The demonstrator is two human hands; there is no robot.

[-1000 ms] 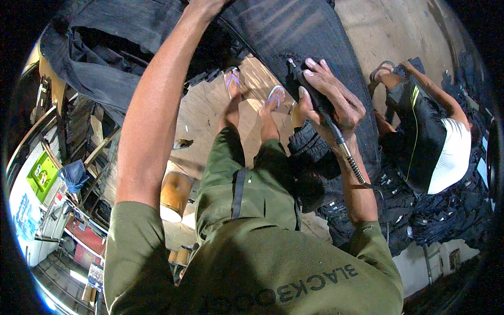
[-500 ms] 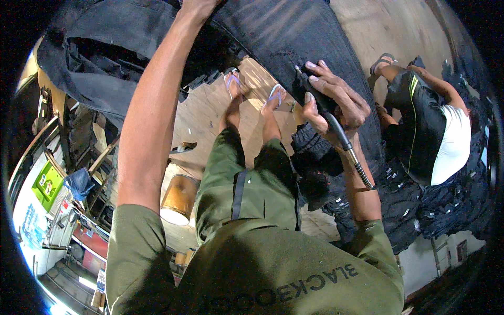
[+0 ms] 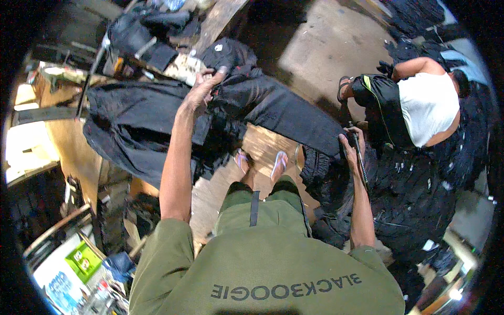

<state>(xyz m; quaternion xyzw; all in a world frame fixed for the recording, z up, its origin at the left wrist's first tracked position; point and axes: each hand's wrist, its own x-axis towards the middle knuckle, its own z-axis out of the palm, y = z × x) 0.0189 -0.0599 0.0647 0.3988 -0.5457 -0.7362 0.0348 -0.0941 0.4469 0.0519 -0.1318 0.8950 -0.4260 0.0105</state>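
A pair of black trousers (image 3: 294,113) stretches out in front of me, one leg running down to the right. My left hand (image 3: 198,92) is closed on the bunched cloth near the top of the trousers. At the lower end of the leg, my right hand (image 3: 353,147) wraps round a slim black handpiece (image 3: 360,152) with a cable sleeve trailing along my forearm. The right thumb lies against the leg's end; whether it also pinches the cloth is unclear. More dark garments (image 3: 142,118) lie draped to the left of the trousers.
On the right a person in a white top (image 3: 428,107) bends over, close to my right hand. Piles of dark clothes (image 3: 409,194) cover the floor there. Wooden boards (image 3: 220,23) and clutter stand beyond my left hand. My sandalled feet (image 3: 278,164) are below the trousers.
The view has shifted back, showing more of the trousers. My right hand with the handpiece has gone from the middle of the leg to its lower end, with the handpiece now more upright.
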